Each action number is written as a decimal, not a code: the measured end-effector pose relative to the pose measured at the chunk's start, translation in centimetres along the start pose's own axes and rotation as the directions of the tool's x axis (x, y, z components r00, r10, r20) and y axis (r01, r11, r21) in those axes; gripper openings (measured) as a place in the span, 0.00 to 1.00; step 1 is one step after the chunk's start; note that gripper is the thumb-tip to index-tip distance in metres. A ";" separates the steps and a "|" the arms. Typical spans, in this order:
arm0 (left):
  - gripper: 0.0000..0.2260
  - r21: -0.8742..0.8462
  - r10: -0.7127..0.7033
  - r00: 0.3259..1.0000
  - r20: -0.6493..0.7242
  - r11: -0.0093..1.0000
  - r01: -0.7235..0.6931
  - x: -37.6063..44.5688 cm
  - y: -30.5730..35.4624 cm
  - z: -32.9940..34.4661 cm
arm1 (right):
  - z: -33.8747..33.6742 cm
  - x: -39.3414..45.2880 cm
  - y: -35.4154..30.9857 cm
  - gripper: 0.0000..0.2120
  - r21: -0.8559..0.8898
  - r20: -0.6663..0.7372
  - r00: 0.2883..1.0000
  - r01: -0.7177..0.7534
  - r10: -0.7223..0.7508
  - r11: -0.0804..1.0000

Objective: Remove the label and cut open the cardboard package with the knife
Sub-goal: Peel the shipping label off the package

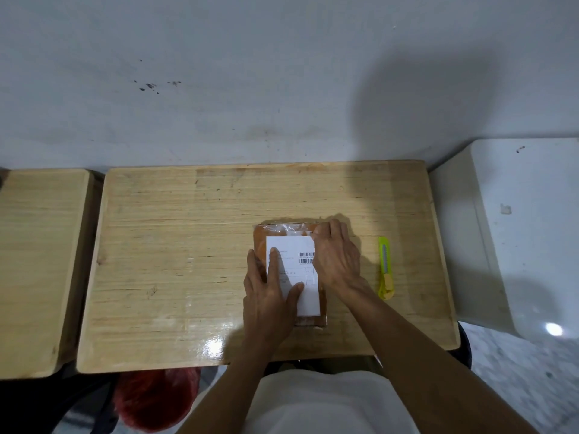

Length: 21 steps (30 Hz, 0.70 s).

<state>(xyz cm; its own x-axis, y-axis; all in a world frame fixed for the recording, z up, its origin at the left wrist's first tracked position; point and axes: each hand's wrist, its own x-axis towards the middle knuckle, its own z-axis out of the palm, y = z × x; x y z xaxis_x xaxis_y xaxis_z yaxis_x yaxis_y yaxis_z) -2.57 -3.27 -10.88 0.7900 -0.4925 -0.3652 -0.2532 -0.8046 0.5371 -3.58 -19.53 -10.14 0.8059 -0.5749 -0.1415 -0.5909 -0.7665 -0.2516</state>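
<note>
A brown cardboard package (262, 236) wrapped in clear tape lies flat on the wooden table (175, 245), right of centre. A white label (296, 245) with barcodes covers most of its top. My left hand (269, 292) lies flat on the label's left part, fingers spread, pressing the package down. My right hand (336, 255) rests over the package's right side, its fingertips at the label's top right corner; whether they pinch the corner I cannot tell. A yellow-green utility knife (384, 267) lies on the table just right of my right hand, untouched.
A second wooden table (37, 261) stands at the left across a narrow gap. A white box-like surface (526, 220) stands at the right. A grey wall rises behind the table. Something red (156, 399) sits below the table's near edge.
</note>
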 end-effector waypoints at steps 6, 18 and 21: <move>0.39 0.021 0.026 0.999 -0.018 0.999 -0.026 -0.1 0.3 0.0 | 0.1 -1.3 0.9 0.09 0.093 0.077 0.997 -0.019 0.012 0.996; 0.40 -0.012 0.005 1.000 0.008 1.000 -0.005 -0.1 0.5 -0.6 | -0.2 -2.5 0.8 0.13 0.459 -0.020 0.996 -0.071 0.090 0.886; 0.45 -0.035 -0.016 0.999 0.036 0.999 0.017 0.0 0.6 -0.9 | -0.2 -2.0 1.1 0.08 0.412 0.009 0.998 -0.065 0.067 0.909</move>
<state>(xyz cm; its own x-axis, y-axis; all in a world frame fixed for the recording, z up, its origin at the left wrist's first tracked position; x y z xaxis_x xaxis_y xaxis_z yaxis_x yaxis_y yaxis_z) -2.23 -3.41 -9.85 0.7730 -0.4915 -0.4011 -0.2201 -0.8008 0.5571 -5.81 -19.29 -9.93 0.7646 -0.6226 -0.1666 -0.5746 -0.5412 -0.6140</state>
